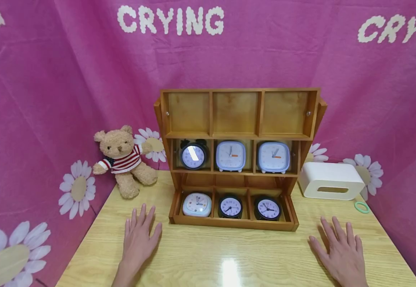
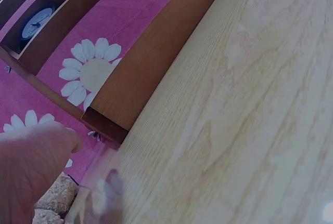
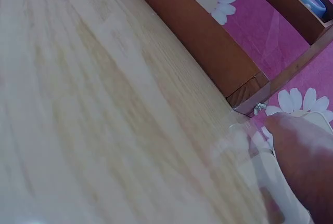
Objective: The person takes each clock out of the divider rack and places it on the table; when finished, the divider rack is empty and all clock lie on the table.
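Observation:
My left hand (image 1: 138,239) lies with fingers spread over the table, left of a wooden shelf (image 1: 234,225). On the opposite side my right hand (image 1: 341,253) is spread the same way, holding nothing. Three tiers make up the shelf. Its bottom tier has a light-blue clock (image 1: 196,205) and two black round clocks, one in the middle (image 1: 230,206) and one at right (image 1: 267,208). In the middle tier stand a black twin-bell alarm clock (image 1: 193,155) and two blue square clocks, one central (image 1: 230,156), one right (image 1: 274,157). The top tier's compartments are bare.
A teddy bear (image 1: 123,159) in a striped sweater sits behind my left hand. Behind my right hand are a white tissue box (image 1: 331,179) and a green ring (image 1: 361,207). A pink curtain (image 1: 265,52) hangs around the wooden table (image 1: 193,255).

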`<state>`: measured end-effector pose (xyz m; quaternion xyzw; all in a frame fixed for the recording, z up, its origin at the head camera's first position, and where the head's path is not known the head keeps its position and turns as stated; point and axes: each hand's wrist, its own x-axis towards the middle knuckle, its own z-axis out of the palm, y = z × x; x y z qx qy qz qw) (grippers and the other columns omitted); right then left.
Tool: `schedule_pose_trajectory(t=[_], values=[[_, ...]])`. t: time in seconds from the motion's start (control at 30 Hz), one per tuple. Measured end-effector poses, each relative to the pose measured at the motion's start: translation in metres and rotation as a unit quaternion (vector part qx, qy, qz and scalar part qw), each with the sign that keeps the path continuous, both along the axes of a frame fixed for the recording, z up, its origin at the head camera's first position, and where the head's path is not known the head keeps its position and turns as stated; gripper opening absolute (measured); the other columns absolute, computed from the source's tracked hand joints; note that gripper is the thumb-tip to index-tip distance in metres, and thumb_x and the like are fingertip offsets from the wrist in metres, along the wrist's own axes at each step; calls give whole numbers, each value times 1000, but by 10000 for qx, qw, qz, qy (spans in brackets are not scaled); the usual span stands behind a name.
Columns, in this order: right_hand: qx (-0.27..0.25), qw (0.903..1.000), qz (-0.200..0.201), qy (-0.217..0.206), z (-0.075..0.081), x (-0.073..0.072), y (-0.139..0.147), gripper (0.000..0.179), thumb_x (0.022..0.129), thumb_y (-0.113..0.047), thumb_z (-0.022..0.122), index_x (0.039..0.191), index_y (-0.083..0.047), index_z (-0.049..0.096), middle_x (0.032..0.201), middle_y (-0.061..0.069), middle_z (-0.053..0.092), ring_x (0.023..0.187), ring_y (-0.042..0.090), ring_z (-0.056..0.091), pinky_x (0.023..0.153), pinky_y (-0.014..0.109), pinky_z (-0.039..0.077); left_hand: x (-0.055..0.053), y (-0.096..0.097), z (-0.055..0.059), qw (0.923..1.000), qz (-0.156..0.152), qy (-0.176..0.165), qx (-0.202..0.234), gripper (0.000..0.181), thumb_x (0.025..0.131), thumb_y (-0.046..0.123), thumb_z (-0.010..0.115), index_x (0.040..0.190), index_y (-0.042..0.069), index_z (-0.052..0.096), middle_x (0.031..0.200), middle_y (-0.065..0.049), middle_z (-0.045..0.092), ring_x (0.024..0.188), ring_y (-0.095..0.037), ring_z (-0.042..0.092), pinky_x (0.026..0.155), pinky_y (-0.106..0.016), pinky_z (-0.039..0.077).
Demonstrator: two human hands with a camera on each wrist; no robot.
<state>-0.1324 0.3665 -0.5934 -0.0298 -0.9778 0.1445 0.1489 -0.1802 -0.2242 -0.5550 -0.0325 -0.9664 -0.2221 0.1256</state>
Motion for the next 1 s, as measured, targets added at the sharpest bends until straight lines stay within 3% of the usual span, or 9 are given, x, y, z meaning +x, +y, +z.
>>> schedule_pose_trajectory(t=[0.13,0.23,0.3,0.4,0.53,0.67,0.8,1.0], values=[[-70,9994,95,339,4,-5,1,82,101,-56,58,167,-20,25,170,23,20,156,52,1,118,77,1,-2,5,-1,9997,-62,-2,244,63,107,41,55,162,13,40,170,-20,25,155,-52,14,122,-71,10],[-315,9944,288,962,15,-14,-4,80,99,-47,65,165,-15,31,167,25,27,154,54,14,118,76,12,-5,12,-3,9978,-181,-17,635,63,108,42,53,162,12,39,170,-20,24,155,-52,13,122,-72,9],[-583,9857,472,1509,27,-22,-10,77,98,-40,70,161,-10,38,163,27,34,151,54,24,118,73,19,-9,17,-5,9947,-271,-49,989,64,108,44,52,162,11,39,171,-20,22,156,-52,12,122,-72,8],[-1071,9558,956,2564,47,-36,-25,71,97,-41,70,153,-2,50,154,29,47,142,52,41,125,53,29,-15,26,-12,9869,-380,-158,1563,68,108,49,52,163,11,37,172,-19,21,157,-50,9,122,-72,8],[-1514,9013,1619,3723,72,-57,-50,72,98,-51,65,143,5,59,141,30,60,137,36,54,121,23,33,-23,37,-22,9674,-510,-365,2453,76,107,48,56,165,8,29,173,-18,17,159,-44,7,125,-66,12],[-1787,8794,1880,3992,96,-79,-75,76,96,-53,68,144,5,58,141,29,61,138,27,55,118,20,36,-29,45,-27,9431,-504,-404,3262,81,106,44,61,165,3,24,172,-18,18,158,-38,15,126,-56,20],[-2039,8745,2000,3920,114,-96,-94,77,88,-39,79,147,5,55,146,26,58,135,42,55,119,21,36,-33,49,-27,9267,-390,-452,3711,82,104,43,63,165,3,26,171,-18,23,157,-36,23,126,-53,23],[-2190,8915,1811,3529,133,-113,-110,90,75,-15,88,154,2,47,153,24,53,140,44,49,119,20,32,-37,50,-28,9041,-459,-408,4229,76,104,30,68,161,-2,31,168,-19,30,155,-33,28,122,-41,29]])
